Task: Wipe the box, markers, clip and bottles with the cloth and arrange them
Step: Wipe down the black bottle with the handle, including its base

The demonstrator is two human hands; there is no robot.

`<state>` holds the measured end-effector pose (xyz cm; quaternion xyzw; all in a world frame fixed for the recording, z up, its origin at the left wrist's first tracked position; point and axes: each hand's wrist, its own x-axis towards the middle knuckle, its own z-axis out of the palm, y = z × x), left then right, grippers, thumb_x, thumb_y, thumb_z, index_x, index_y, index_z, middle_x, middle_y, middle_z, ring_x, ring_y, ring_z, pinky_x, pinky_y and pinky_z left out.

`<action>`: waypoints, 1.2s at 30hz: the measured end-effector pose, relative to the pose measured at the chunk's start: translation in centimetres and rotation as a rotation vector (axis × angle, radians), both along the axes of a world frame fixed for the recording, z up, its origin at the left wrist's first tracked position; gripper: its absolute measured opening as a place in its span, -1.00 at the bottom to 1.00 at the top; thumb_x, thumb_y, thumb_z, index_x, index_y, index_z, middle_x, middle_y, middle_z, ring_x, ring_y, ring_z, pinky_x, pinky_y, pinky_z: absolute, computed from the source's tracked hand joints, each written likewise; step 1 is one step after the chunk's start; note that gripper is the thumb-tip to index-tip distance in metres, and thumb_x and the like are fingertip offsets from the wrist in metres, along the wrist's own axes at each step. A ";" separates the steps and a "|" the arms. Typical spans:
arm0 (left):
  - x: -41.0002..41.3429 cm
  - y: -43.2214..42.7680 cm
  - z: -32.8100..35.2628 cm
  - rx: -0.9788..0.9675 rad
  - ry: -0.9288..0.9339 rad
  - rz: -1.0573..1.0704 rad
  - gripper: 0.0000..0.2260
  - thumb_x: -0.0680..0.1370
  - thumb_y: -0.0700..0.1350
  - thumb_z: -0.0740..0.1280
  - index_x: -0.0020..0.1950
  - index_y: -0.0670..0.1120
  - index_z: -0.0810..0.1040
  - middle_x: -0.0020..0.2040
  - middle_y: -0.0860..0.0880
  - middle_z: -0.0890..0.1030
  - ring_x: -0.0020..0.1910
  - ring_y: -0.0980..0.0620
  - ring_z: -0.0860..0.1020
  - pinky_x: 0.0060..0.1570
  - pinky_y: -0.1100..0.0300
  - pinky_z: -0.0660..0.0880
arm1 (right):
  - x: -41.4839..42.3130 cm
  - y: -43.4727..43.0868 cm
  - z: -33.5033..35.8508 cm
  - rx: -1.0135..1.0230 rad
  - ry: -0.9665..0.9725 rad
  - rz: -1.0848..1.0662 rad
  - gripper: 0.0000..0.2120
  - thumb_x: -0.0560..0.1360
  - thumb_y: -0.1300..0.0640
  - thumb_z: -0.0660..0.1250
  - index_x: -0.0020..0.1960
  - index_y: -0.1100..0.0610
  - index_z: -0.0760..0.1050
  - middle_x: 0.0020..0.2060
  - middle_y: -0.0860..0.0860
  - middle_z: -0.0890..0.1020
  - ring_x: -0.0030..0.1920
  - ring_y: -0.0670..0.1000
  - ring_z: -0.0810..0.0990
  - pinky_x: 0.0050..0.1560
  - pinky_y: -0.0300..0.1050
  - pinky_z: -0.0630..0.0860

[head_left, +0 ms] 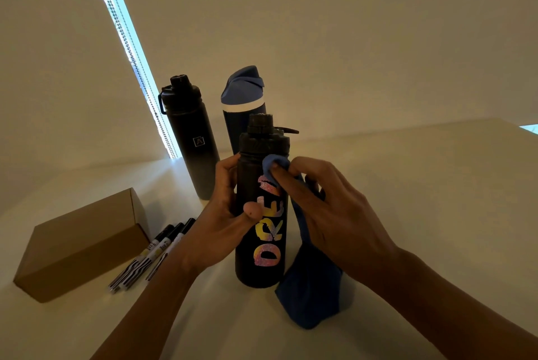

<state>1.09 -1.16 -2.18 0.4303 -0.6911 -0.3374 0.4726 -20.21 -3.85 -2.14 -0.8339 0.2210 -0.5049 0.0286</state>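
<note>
A black bottle with colourful "DREAM" lettering (263, 246) stands upright in front of me. My left hand (224, 220) grips its left side, thumb across the front. My right hand (329, 211) pinches a blue cloth (308, 289) and presses a fold of it against the bottle's upper body; the rest of the cloth hangs down to the table. Behind stand a plain black bottle (193, 141) and a dark blue bottle with a lighter blue lid (243, 97). A brown cardboard box (78, 246) lies at the left, with three markers (154, 252) beside it. No clip is visible.
Everything rests on a pale tabletop (422, 185) that ends against a cream wall. A bright vertical strip of window with a bead chain (131, 48) runs down behind the bottles. The table's right corner shows at the far right.
</note>
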 end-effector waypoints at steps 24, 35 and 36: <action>-0.6 0.4 1.1 -0.118 -0.034 -0.012 -0.27 0.45 0.17 0.56 0.48 0.19 0.21 0.43 -0.07 0.46 0.38 -0.14 0.56 0.22 -0.07 0.63 | -0.6 0.2 2.0 -0.195 -0.055 -0.058 -0.69 0.63 0.16 0.23 0.36 0.08 0.35 0.23 0.07 0.34 -0.07 -0.26 0.31 -0.03 -0.50 0.39; -0.6 0.7 1.3 -0.078 -0.010 -0.050 -0.30 0.41 -0.04 0.58 0.37 0.39 0.29 0.43 0.01 0.47 0.39 -0.07 0.56 0.18 0.08 0.64 | -1.5 -0.2 2.1 -0.131 -0.155 -0.138 -0.73 0.64 0.23 0.20 0.25 0.33 0.53 0.16 0.22 0.51 -0.14 0.02 0.54 -0.13 -0.15 0.56; -0.5 0.8 1.4 -0.075 -0.007 -0.053 -0.31 0.41 -0.05 0.57 0.37 0.39 0.30 0.42 0.01 0.48 0.40 -0.07 0.56 0.18 0.10 0.63 | -1.6 -0.4 1.9 -0.129 -0.153 -0.153 -0.74 0.64 0.23 0.20 0.27 0.29 0.51 0.18 0.20 0.51 -0.16 0.02 0.54 -0.16 -0.16 0.55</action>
